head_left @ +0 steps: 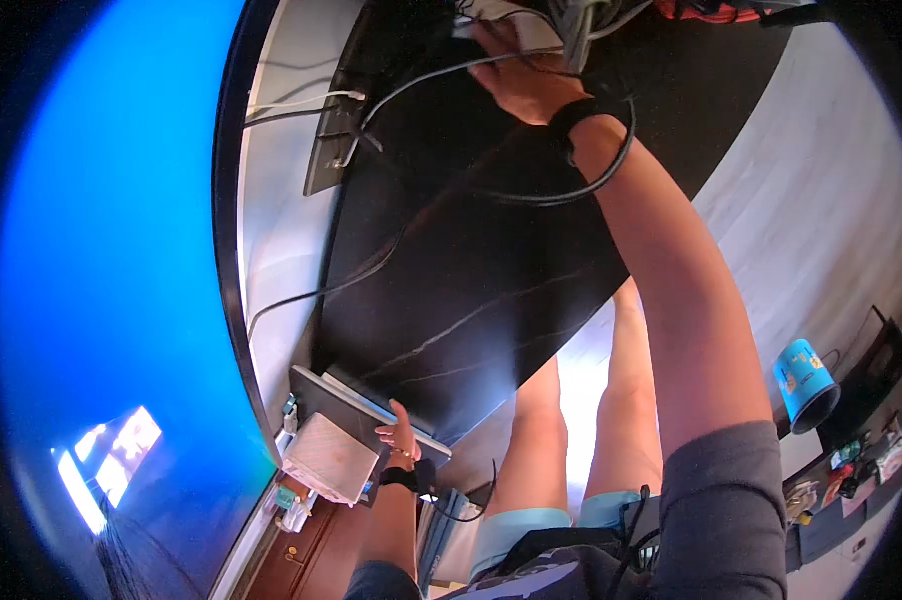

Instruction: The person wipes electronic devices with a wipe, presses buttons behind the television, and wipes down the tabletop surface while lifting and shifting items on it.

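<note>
My right hand (531,88), with a black wristband, reaches over the far end of the black marble-patterned table (471,250). Its visible fingers are apart, beside a white object (486,14); some fingertips are hard to make out. A grey cable (431,72) passes across this hand, and a black cable (556,203) loops below the wrist. My left hand (401,436) has its fingers apart at the edge of a flat dark panel (356,400), near a pale box (331,458). Nothing shows in its grip.
A large blue screen (121,270) fills the left side. Beside it, a dark strip (326,160) has cables plugged in. Grey and red items lie at the top edge. At right are a blue cylindrical bin (806,385) and assorted items on a dark surface (826,530).
</note>
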The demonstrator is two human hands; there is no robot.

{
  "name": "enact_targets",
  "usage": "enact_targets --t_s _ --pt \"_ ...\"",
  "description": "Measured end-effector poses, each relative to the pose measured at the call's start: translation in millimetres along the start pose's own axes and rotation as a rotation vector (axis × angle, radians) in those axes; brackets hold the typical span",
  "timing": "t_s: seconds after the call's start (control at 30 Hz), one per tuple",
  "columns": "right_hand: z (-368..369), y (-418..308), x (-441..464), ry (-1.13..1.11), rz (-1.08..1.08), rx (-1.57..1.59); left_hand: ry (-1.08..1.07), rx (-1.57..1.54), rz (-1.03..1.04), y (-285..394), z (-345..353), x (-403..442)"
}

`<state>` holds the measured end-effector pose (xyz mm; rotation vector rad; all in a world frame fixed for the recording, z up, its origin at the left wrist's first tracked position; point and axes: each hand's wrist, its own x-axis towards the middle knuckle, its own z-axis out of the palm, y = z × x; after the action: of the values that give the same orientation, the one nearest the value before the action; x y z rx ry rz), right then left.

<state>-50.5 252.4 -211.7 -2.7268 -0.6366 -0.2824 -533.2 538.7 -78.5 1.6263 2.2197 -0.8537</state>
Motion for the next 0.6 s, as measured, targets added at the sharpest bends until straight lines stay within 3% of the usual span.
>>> enact_targets --t_s 0.03,0.07,0.1,0.13,0.17,0.2,0.23,0.27,0.3,0.33,0.4,0.43,0.47,0.53,0.57,0.6 --pt "-12.8 6.0 2.9 -0.022 0.147 -0.079 -0.029 -0.064 0.023 2.8 -4.4 -14.1" --pt "-12.5 15.6 3.2 -0.022 0.145 -0.083 -0.059 -0.126 0.049 5.2 -8.4 -21.7" --pt "-8.8 30.3 5.2 0.131 0.211 0.82 -0.071 -0.099 0.097 -28.8 -9.5 47.7" --pt "-10.2 43.9 6.1 0.28 0.249 1.724 -0.083 -0.153 0.078 -25.6 -13.4 40.7" --pt "-55.4 28.9 -5.5 0.007 0.737 1.684 -0.186 -0.358 0.194 -17.4 -18.0 11.0" --pt "-15.1 44.9 -8.8 0.169 0.481 1.872 -0.288 -0.56 0.306 -9.5 -21.5 -17.5" --pt "-26.7 41.8 -19.4 0.219 0.37 1.487 -0.294 -0.559 0.305 -14.9 -20.6 -10.3" --pt "-37.7 33.5 -35.3 0.254 0.258 1.103 -0.065 -0.329 0.444 -23.3 -22.6 6.9" --pt "-58.1 17.3 -46.9 0.278 0.312 1.017 0.163 -0.096 0.57 -31.1 -20.6 13.2" --pt "-80.7 -2.8 -60.1 0.298 0.36 0.933 0.157 -0.1 0.559 -29.3 -14.9 -1.9" --pt "-90.0 -45.9 -119.0 0.232 0.397 0.86 0.345 -0.017 0.569 -1.5 -2.6 -51.4" --pt "-102.2 -73.0 -151.0 0.069 0.644 1.468 0.397 -0.066 0.635 9.8 7.8 -68.5" --pt "-106.0 -82.9 -191.1 -0.118 0.188 1.015 0.42 -0.048 0.734 25.5 15.9 -93.4" --pt "-90.8 -96.6 -254.1 -0.457 -0.181 0.958 0.403 -0.084 1.057 58.3 34.7 -135.3" --pt "-91.8 -86.9 -256.7 -0.462 -0.186 0.958 0.334 -0.074 1.218 74.4 44.8 -163.9" --pt "-88.4 -75.2 -254.6 -0.552 -0.091 1.184 0.237 -0.02 1.291 93.2 52.6 -188.9"
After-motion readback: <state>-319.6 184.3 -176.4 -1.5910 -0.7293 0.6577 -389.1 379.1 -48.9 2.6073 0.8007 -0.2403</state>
